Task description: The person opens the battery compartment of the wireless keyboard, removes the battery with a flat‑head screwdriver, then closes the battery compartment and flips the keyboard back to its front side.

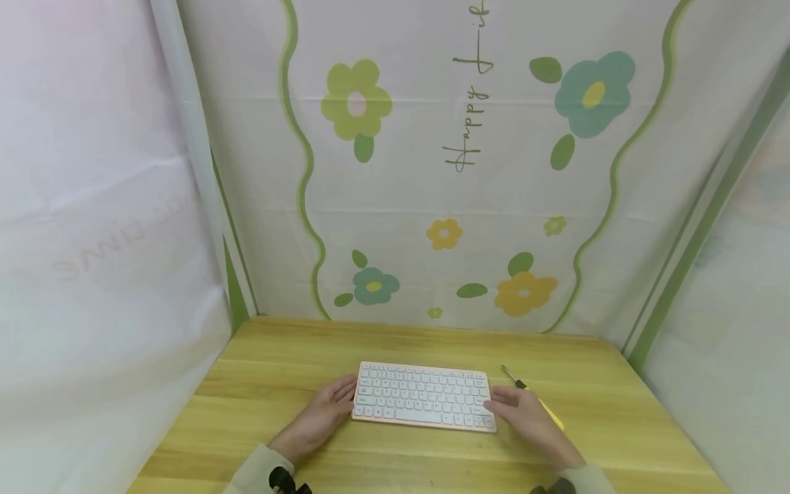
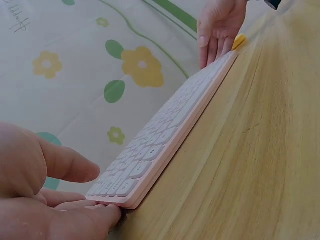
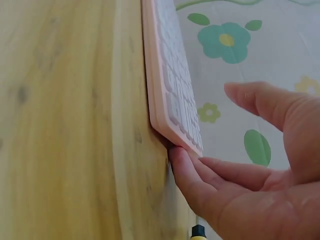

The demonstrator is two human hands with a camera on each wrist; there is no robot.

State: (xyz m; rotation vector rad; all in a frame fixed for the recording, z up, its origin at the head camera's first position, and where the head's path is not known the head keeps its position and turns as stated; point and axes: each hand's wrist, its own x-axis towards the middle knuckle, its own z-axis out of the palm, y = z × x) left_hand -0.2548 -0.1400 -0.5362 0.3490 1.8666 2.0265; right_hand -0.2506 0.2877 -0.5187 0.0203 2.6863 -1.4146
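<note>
A pink keyboard (image 1: 422, 396) with white keys lies on the wooden table, its long spacebar side towards me. At its left end is my left hand (image 1: 319, 417), fingertips right at the lower edge. The left thumb (image 2: 75, 165) is held off the keys. My right hand (image 1: 526, 416) touches the other end with its fingertips (image 3: 182, 160), low against the pink side. Its thumb stays raised, apart from the keys in the right wrist view. Just beyond the right hand lies a screwdriver (image 1: 549, 413) with a yellow and black handle and a metal shaft, partly covered by that hand.
The wooden table (image 1: 296, 343) meets a white flower-printed cloth (image 1: 407, 178) at its back edge. More hanging cloth (image 1: 105, 288) closes off the left side, and a further sheet (image 1: 734, 329) hangs on the right.
</note>
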